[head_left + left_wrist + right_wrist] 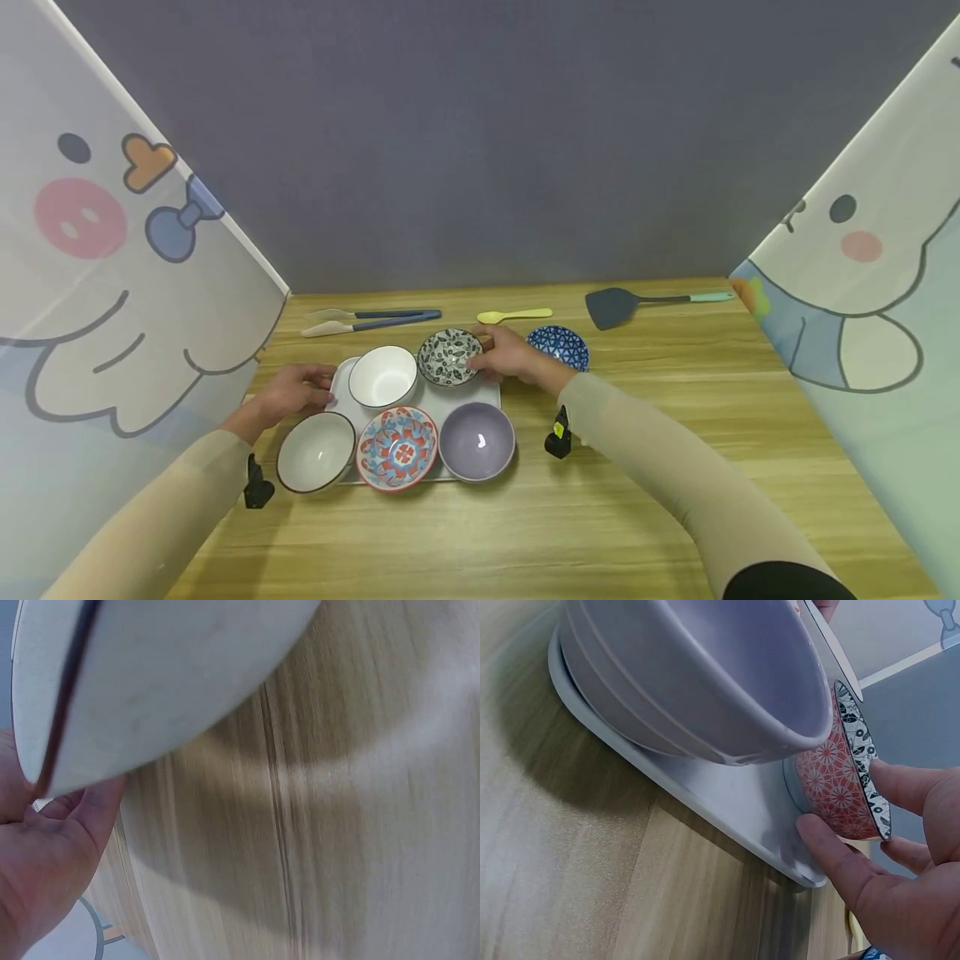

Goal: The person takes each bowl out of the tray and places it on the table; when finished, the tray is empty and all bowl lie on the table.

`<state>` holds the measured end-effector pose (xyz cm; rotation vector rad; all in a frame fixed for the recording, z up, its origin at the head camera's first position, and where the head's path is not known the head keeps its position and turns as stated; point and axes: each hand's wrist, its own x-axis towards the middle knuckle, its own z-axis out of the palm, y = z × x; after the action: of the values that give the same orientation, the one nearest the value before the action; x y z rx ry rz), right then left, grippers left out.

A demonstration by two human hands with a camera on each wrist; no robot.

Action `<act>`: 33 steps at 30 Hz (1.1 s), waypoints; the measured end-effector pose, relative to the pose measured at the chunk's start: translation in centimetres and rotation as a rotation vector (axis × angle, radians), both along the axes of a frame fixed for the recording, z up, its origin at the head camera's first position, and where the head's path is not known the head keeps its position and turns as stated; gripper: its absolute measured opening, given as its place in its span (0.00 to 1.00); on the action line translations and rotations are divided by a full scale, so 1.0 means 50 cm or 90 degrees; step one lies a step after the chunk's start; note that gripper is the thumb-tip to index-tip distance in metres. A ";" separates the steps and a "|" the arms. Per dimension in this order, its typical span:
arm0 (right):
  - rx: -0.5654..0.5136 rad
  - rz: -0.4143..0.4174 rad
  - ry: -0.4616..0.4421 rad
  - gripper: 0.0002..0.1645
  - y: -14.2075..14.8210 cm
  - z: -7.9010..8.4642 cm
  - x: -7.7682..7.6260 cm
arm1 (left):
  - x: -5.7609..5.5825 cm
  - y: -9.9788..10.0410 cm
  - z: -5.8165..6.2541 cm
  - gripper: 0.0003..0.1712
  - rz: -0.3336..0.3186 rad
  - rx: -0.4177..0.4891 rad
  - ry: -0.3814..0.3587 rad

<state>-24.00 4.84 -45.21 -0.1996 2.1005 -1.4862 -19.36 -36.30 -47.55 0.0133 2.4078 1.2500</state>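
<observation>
My right hand [506,354] pinches the rim of a small bowl [444,358], black-and-white leaf pattern inside and red floral outside. This bowl stands at the back right of a white tray [489,397]; one finger of that hand reaches down beside its foot in the right wrist view. At the tray's left end, my left hand [294,390] grips the edge, its fingertips partly hidden behind a bowl in the left wrist view. A white bowl [383,377] is at the back left. Along the front are a dark-rimmed cream bowl [316,452], a red-and-blue patterned bowl [397,450] and a purple bowl [477,442].
A blue patterned bowl [562,346] sits right of the tray, beside my right wrist. Behind lie tongs [375,322], a yellow spoon [514,316] and a dark spatula [613,307] with a mint handle. Printed panels flank the wooden table [600,508]; a grey wall [495,167] closes the back.
</observation>
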 end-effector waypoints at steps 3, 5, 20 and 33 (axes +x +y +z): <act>-0.006 -0.007 -0.010 0.48 0.000 -0.002 0.000 | -0.001 0.000 0.002 0.37 -0.010 0.001 0.003; -0.008 -0.011 -0.018 0.47 -0.001 -0.002 -0.001 | -0.001 0.000 0.002 0.37 -0.011 -0.008 0.010; -0.053 -0.052 -0.074 0.44 -0.003 -0.002 0.011 | 0.008 0.008 -0.009 0.35 0.005 -0.014 0.014; -0.091 -0.101 -0.083 0.43 -0.006 -0.001 0.021 | 0.003 0.008 -0.004 0.33 -0.026 -0.074 0.042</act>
<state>-22.97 4.56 -45.24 0.0124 1.9461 -1.6965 -19.23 -35.90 -47.76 0.0706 2.5204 1.1070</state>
